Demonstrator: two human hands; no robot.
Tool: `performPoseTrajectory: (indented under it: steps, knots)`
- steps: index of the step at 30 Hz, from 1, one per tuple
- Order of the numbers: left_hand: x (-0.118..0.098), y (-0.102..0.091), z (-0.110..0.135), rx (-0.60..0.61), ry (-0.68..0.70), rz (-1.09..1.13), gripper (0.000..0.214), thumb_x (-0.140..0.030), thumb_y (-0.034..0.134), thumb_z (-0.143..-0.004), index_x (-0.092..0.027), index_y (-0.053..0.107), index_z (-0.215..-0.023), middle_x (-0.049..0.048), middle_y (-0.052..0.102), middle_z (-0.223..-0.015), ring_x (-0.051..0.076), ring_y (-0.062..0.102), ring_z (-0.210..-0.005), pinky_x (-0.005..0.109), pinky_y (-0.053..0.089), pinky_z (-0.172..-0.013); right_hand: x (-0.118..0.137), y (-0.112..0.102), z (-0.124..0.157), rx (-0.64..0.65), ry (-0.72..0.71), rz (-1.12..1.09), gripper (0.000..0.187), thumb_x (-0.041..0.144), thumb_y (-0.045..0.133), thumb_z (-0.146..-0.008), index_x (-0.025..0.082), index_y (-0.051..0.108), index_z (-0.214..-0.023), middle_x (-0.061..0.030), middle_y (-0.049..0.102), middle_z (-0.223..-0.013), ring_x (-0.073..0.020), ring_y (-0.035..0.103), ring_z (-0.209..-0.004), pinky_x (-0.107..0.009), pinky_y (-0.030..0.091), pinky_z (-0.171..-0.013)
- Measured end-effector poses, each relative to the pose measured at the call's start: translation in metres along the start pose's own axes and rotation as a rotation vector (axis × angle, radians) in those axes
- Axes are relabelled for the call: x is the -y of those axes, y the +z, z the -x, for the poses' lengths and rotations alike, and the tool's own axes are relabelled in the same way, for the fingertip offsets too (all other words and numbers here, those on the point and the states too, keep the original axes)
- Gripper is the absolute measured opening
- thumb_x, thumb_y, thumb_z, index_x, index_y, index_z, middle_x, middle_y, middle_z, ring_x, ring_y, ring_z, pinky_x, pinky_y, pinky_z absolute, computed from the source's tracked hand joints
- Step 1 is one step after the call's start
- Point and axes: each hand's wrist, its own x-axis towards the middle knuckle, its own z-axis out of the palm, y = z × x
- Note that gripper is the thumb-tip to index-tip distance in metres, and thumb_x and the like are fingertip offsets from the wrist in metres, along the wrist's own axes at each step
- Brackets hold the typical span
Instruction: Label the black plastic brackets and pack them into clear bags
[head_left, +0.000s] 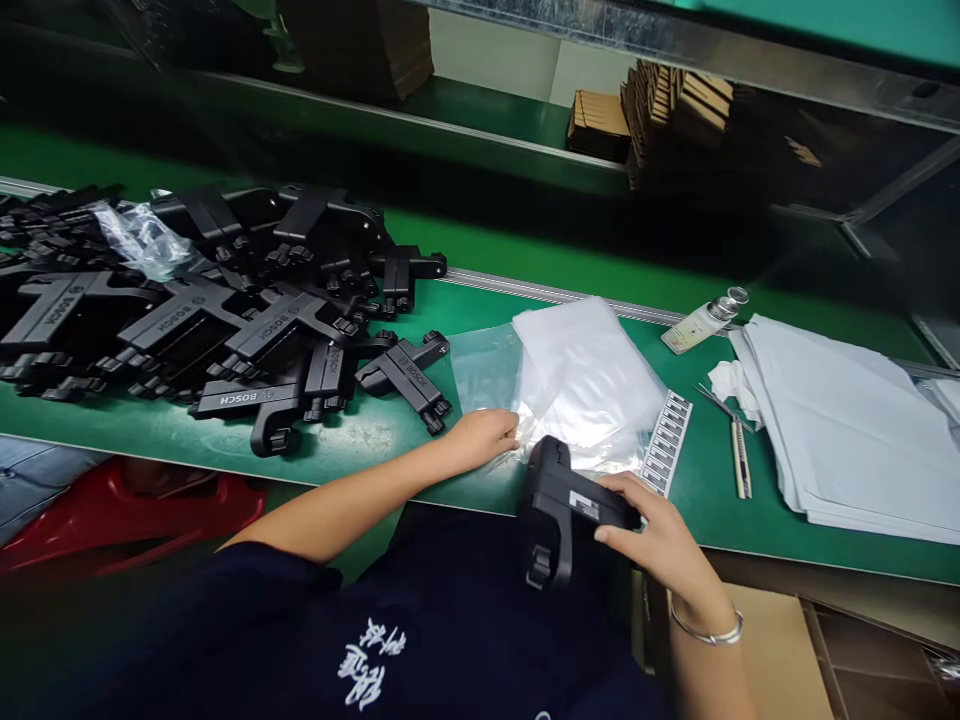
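My right hand [654,535] grips a black plastic part [562,505] with a small white label, held at the table's near edge above my lap. My left hand [484,436] pinches the edge of a clear plastic bag [581,385] from a small stack lying flat on the green table [375,435]. A big pile of the same black parts [202,300], marked BOSCH, covers the table's left side.
A strip of barcode labels [667,440] lies right of the bags. Further right are tweezers and a pen [739,450], a small bottle [705,320] and a stack of white sheets [840,430]. Folded cardboard [660,110] sits on the far shelf. A carton [780,650] stands below.
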Motion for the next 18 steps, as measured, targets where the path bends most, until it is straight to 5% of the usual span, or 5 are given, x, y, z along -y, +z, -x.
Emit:
performPoseTrajectory:
  steps: [5, 10, 13, 18]
  knots:
    - [0.001, -0.005, 0.002, 0.048, 0.097, 0.026, 0.015, -0.007, 0.05, -0.079, -0.018, 0.057, -0.072, 0.0014, 0.064, -0.082, 0.018, 0.06, -0.08, 0.024, 0.04, -0.066, 0.002, 0.015, -0.021, 0.139, -0.023, -0.276, 0.038, 0.044, 0.076, -0.072, 0.022, 0.068, -0.102, -0.0033, 0.069, -0.097, -0.023, 0.063, -0.09, -0.032, 0.049, -0.079]
    - [-0.003, -0.014, 0.019, -0.019, 0.053, 0.001, 0.015, -0.022, 0.047, -0.091, -0.018, 0.058, -0.081, 0.0026, 0.064, -0.084, 0.018, 0.06, -0.076, 0.026, 0.04, -0.065, -0.001, 0.016, -0.018, -0.106, 0.142, -0.012, 0.034, 0.041, 0.069, -0.077, 0.024, 0.065, -0.105, -0.0033, 0.068, -0.102, -0.0249, 0.065, -0.093, -0.036, 0.049, -0.08]
    - [-0.013, -0.011, 0.024, -0.142, 0.058, -0.076, 0.02, -0.024, 0.039, -0.096, -0.019, 0.058, -0.095, 0.0049, 0.065, -0.093, 0.02, 0.062, -0.084, 0.028, 0.043, -0.07, 0.003, 0.018, -0.014, -0.186, 0.11, 0.217, 0.035, 0.042, 0.069, -0.077, 0.025, 0.064, -0.107, -0.0047, 0.067, -0.103, -0.0266, 0.065, -0.092, -0.037, 0.049, -0.076]
    - [-0.024, -0.011, 0.034, -0.065, 0.216, -0.142, 0.024, -0.021, 0.039, -0.095, -0.02, 0.052, -0.116, 0.0035, 0.068, -0.089, 0.02, 0.067, -0.082, 0.027, 0.046, -0.07, 0.005, 0.028, -0.012, -0.357, 0.123, 0.283, 0.036, 0.048, 0.064, -0.081, 0.022, 0.062, -0.107, -0.0075, 0.066, -0.103, -0.029, 0.064, -0.095, -0.039, 0.05, -0.077]
